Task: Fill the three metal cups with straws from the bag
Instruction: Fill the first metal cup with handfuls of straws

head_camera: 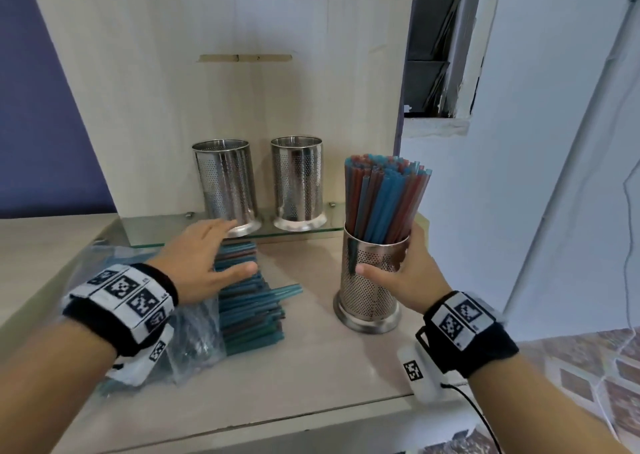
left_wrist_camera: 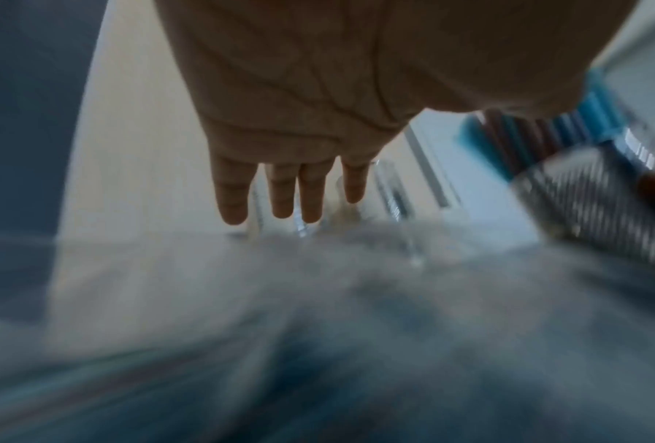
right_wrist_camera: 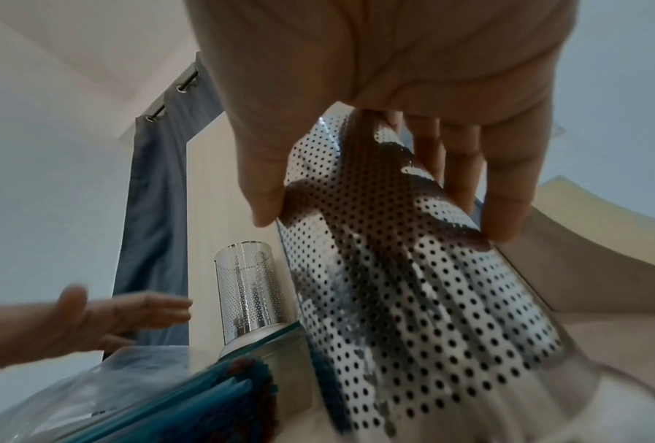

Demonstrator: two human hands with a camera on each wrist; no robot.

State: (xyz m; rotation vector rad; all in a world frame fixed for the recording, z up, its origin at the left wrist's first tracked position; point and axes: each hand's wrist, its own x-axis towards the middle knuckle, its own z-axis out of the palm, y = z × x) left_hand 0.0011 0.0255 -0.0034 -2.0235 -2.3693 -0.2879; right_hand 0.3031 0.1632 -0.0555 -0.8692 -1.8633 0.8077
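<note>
The right hand (head_camera: 405, 277) has its thumb and fingers (right_wrist_camera: 504, 191) curled round the perforated steel cup packed with red and blue straws (head_camera: 372, 280), which stands on the pale wooden worktop (head_camera: 329, 367) at centre right of the head view. Thin sheet metal with a flared foot should be light and rigid but smooth. A grip at mid-wall, as here, looks sound, though the tall bundle makes it top-heavy, so it is best kept upright.

The left hand (head_camera: 204, 259) is flat, fingers (left_wrist_camera: 310, 194) straight and spread, holding nothing. It hovers over the loose stack of blue and red plastic straws (head_camera: 249, 301) spilling from the clear plastic bag (head_camera: 194, 339) at lower left. Straws are very light, slick and easily crushed or scattered, so I judge they are best gathered as a loose fistful round the middle of the stack.

Two empty perforated steel cups, one at the left (head_camera: 227, 187) and one beside it (head_camera: 298, 183), stand on the glass shelf (head_camera: 156, 232) at upper centre.

The left wrist view is badly blurred in its lower half, so whether the palm touches the stack cannot be told. How many straws remain inside the crumpled bag is hidden. The right wrist view shows only part of the held cup and hides its foot.
</note>
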